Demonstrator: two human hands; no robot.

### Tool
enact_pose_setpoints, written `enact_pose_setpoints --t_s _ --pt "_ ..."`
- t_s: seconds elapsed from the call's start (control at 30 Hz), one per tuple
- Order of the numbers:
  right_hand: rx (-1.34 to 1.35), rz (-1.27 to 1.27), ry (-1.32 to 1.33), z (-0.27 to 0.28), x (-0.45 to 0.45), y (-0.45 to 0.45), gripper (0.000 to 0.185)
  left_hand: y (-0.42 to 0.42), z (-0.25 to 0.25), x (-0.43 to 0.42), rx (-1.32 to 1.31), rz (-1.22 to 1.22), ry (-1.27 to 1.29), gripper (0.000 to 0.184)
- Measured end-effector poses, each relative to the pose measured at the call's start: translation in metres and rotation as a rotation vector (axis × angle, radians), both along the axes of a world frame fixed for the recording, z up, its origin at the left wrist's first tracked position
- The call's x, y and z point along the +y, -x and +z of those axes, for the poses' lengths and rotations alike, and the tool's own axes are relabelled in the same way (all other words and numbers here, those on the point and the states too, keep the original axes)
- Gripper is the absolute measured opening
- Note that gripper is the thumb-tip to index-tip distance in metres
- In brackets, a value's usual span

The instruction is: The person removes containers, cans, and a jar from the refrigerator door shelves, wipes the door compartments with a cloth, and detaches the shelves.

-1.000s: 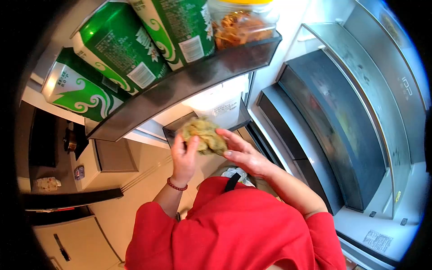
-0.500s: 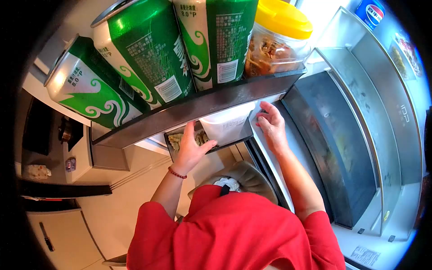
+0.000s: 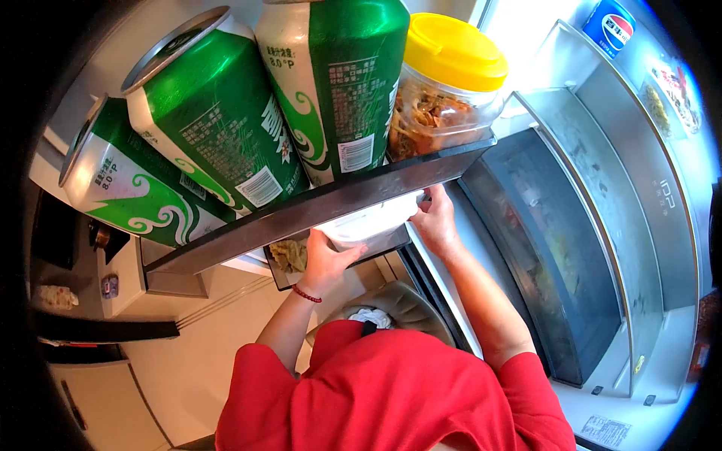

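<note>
A white plastic container [image 3: 367, 225] is between my two hands, just below a dark-edged shelf. My left hand [image 3: 329, 261], with a red bead bracelet on its wrist, is closed on the container's near left side. At the right end, my right hand [image 3: 436, 220] pinches the container's rim. Under the container is a dark tray [image 3: 282, 284], partly hidden by it. Pale brownish, crumpled-looking food [image 3: 289, 255] shows in the tray's left part.
Several green cans [image 3: 214, 124] and a clear jar with a yellow lid [image 3: 455, 52] stand on the shelf [image 3: 323, 197] above my hands. To the right are a dark drawer [image 3: 519, 225] and door bins [image 3: 639, 150]. A blue can [image 3: 609, 28] is at top right.
The container has tilted and risen toward the shelf, so its bright white face shows. My right hand, apart from it before, now grips its rim. The view has shifted slightly.
</note>
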State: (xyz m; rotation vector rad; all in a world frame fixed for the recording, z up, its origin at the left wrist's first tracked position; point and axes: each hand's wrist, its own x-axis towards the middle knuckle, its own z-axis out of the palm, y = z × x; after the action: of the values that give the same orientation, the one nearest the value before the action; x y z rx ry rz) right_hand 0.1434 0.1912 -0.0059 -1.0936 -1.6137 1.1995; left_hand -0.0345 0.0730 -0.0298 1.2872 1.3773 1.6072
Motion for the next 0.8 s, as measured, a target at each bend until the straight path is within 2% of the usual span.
enact_pose_setpoints --t_s 0.1,0.17,0.27,0.33,0.47,0.53,0.6,0.67,0.8 --pt "-0.007 -0.035 -0.048 0.005 -0.005 -0.003 0.036 -0.003 0.001 -0.003 0.004 -0.032 -0.057 0.068" --pt "0.001 0.083 0.076 0.008 -0.006 -0.011 0.035 -0.003 -0.001 -0.007 0.017 -0.058 -0.034 0.069" --pt "-0.12 0.103 0.055 0.021 -0.008 -0.02 0.032 -0.005 -0.001 -0.008 0.106 -0.072 -0.019 0.07" --pt "-0.107 0.069 0.0 0.015 -0.01 -0.025 0.027 -0.007 0.005 -0.006 0.184 -0.067 -0.03 0.071" --pt "0.086 0.08 -0.064 0.02 -0.023 -0.038 0.026 -0.018 0.026 -0.01 0.262 -0.136 -0.131 0.083" --pt "0.142 0.138 0.052 0.044 -0.041 -0.047 0.025 -0.026 0.032 -0.013 0.299 -0.105 -0.255 0.091" --pt "0.088 0.112 -0.033 0.048 -0.054 -0.06 0.025 -0.032 0.033 -0.021 0.156 -0.216 -0.13 0.096" --pt "0.039 0.063 -0.062 0.057 -0.067 -0.073 0.025 -0.037 0.041 -0.026 0.273 -0.247 -0.237 0.098" --pt "-0.004 -0.039 -0.297 0.071 -0.088 -0.098 0.025 -0.05 0.087 -0.031 0.492 -0.281 -0.482 0.103"
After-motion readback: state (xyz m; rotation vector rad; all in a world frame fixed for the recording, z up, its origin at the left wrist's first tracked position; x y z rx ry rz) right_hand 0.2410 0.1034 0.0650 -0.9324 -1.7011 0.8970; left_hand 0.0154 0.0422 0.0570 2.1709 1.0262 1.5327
